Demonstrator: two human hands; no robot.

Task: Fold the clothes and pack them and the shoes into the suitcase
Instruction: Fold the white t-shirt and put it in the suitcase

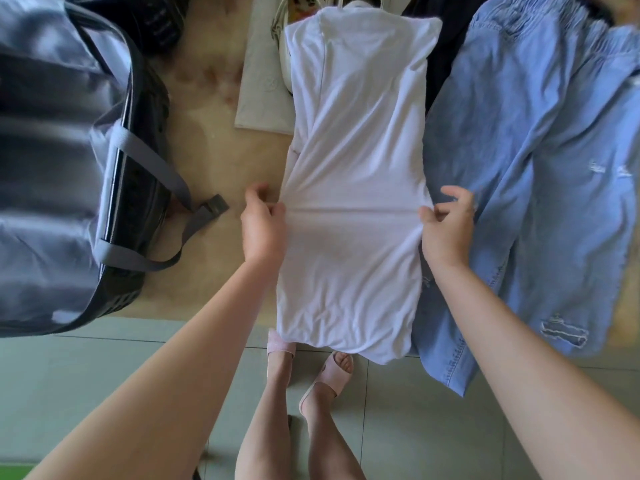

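Note:
A white garment (356, 140) lies lengthwise on the beige table (207, 133), folded into a narrow strip, with its near end hanging over the table's front edge. My left hand (263, 223) pinches its left edge about midway along. At the same height my right hand (446, 226) pinches the right edge, and the cloth is pulled taut between them. Light blue ripped jeans (540, 168) lie spread to the right. An open suitcase (52, 150) with grey lining and straps sits on the left. White shoes (284, 36) are partly hidden behind the garment's far end.
A folded pale cloth (263, 88) lies left of the garment's far half. A dark garment (446, 46) shows between the white garment and the jeans. Below the table edge are my legs and pink sandals (325, 372) on a grey tiled floor (104, 375).

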